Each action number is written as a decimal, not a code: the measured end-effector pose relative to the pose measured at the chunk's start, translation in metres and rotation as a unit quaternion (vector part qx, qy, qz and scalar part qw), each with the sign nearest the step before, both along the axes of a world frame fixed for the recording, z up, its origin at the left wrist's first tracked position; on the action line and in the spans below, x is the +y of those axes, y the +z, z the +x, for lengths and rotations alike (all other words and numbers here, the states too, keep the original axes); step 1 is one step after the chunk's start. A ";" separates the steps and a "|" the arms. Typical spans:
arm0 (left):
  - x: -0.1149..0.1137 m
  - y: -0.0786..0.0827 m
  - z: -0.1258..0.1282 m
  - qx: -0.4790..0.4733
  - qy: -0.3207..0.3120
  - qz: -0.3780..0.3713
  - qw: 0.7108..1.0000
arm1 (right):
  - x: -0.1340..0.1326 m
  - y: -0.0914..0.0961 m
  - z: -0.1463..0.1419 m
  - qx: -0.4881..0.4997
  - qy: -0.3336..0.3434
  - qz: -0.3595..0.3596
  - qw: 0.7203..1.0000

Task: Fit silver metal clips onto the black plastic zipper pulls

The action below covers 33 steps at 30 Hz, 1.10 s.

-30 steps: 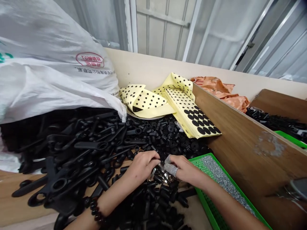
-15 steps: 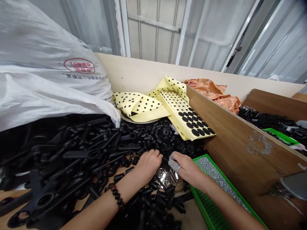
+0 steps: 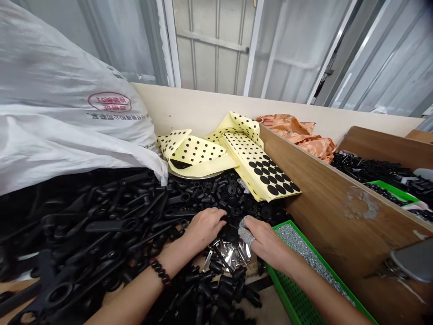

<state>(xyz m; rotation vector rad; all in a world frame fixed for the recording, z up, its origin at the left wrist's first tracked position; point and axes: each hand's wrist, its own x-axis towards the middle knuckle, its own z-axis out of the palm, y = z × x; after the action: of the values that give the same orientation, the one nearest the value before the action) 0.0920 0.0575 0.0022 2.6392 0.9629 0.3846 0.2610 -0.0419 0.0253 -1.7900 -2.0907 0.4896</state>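
My left hand (image 3: 204, 228), with a dark bead bracelet (image 3: 160, 271) at the wrist, hovers over the heap of black plastic parts (image 3: 135, 225). Its thumb and forefinger are parted, with nothing visible between them. To its right, my right hand (image 3: 262, 237) has grey wrapping on its fingers, which are pressed together. Whatever they hold is dark and cannot be made out against the black parts. Just below and between the hands lies a small pile of shiny metal pieces (image 3: 230, 255). Short black cylindrical parts (image 3: 226, 289) lie in front of it.
A green tray (image 3: 282, 289) with small silvery pieces (image 3: 297, 243) stands under my right forearm. Yellow sheets with black round stickers (image 3: 267, 176) lie behind. A white sack (image 3: 67, 113) leans at left. A wooden divider (image 3: 321, 198) runs along the right, with orange bags (image 3: 304, 137) beyond.
My left hand has drawn slightly left, away from the right one, and its thumb and forefinger have parted. More of the metal pieces show. My right hand has hardly moved.
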 end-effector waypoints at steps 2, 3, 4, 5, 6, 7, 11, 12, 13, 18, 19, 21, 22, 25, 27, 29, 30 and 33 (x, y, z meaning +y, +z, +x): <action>-0.002 -0.001 0.012 -0.004 0.005 -0.013 1.000 | 0.000 0.001 0.001 -0.006 -0.004 0.003 1.000; -0.002 -0.001 0.017 -0.008 0.011 -0.022 1.000 | -0.001 0.001 0.001 -0.008 -0.005 0.004 1.000; -0.002 -0.002 0.021 -0.014 0.016 -0.032 0.999 | -0.001 0.002 0.002 -0.010 -0.008 0.006 1.000; -0.001 -0.002 0.024 -0.022 0.021 -0.046 0.998 | -0.002 0.002 0.003 -0.012 -0.011 0.008 1.000; 0.001 -0.002 0.025 -0.034 0.026 -0.061 0.997 | -0.002 0.003 0.004 -0.015 -0.015 0.010 1.000; 0.002 -0.001 0.024 -0.049 0.031 -0.079 0.995 | -0.003 0.003 0.005 -0.017 -0.019 0.013 1.000; 0.006 0.002 0.014 -0.137 0.066 -0.173 0.973 | -0.004 0.005 0.004 -0.019 -0.020 0.017 0.999; 0.005 0.003 0.010 -0.162 0.078 -0.205 0.962 | -0.005 0.006 0.003 -0.020 -0.017 0.017 1.000; 0.003 0.003 0.006 -0.184 0.089 -0.240 0.949 | -0.006 0.006 0.002 -0.024 -0.014 0.017 0.999; -0.014 0.009 -0.012 -0.275 0.115 -0.391 0.871 | -0.010 0.011 -0.007 -0.098 0.008 0.017 0.995; -0.017 0.011 -0.015 -0.292 0.120 -0.408 0.857 | -0.011 0.012 -0.009 -0.115 0.013 0.018 0.993; -0.023 0.015 -0.019 -0.317 0.128 -0.432 0.835 | -0.014 0.014 -0.012 -0.135 0.029 0.024 0.990; -0.026 0.016 -0.020 -0.325 0.129 -0.440 0.827 | -0.015 0.015 -0.013 -0.139 0.036 0.027 0.989; -0.037 0.020 -0.020 -0.337 0.119 -0.455 0.816 | -0.020 0.017 -0.017 -0.145 0.063 0.049 0.986; -0.046 0.020 -0.018 -0.342 0.111 -0.458 0.813 | -0.024 0.016 -0.020 -0.153 0.075 0.073 0.983; -0.057 0.019 -0.019 -0.346 0.102 -0.473 0.804 | -0.027 0.015 -0.022 -0.161 0.087 0.101 0.978; -0.062 0.019 -0.020 -0.347 0.099 -0.487 0.795 | -0.028 0.015 -0.022 -0.165 0.093 0.115 0.975; -0.074 0.017 -0.024 -0.356 0.099 -0.526 0.766 | -0.032 0.014 -0.024 -0.149 0.104 0.133 0.974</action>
<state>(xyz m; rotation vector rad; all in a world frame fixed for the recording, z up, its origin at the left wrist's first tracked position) 0.0679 -0.0167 0.0196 1.2068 0.8093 0.5963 0.2375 -0.0735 0.0394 -1.5762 -2.4249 -0.0167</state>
